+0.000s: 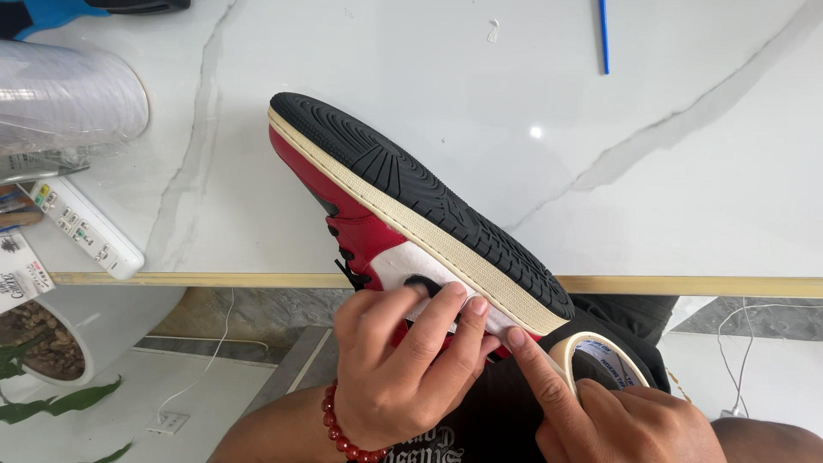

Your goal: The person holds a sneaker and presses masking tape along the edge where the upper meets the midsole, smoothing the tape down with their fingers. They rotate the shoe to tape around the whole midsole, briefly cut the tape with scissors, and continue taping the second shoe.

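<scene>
**Obstructed and cut-off items**

Shoe [403, 201]: heel side panel covered by the left hand [403, 364]. Tape roll [600, 360]: lower part hidden under the right hand [630, 420], which the bottom edge crops. Clear film roll [64, 99], remote [86, 227] and blue pen [603, 34] run off frame. Whether the roll touches the sole cannot be told.

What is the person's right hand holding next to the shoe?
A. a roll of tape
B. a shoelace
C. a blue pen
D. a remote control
A. The right hand grips a cream-coloured roll of tape while its index finger presses at the heel end of the red, white and black shoe, which the left hand steadies on its side.
</scene>
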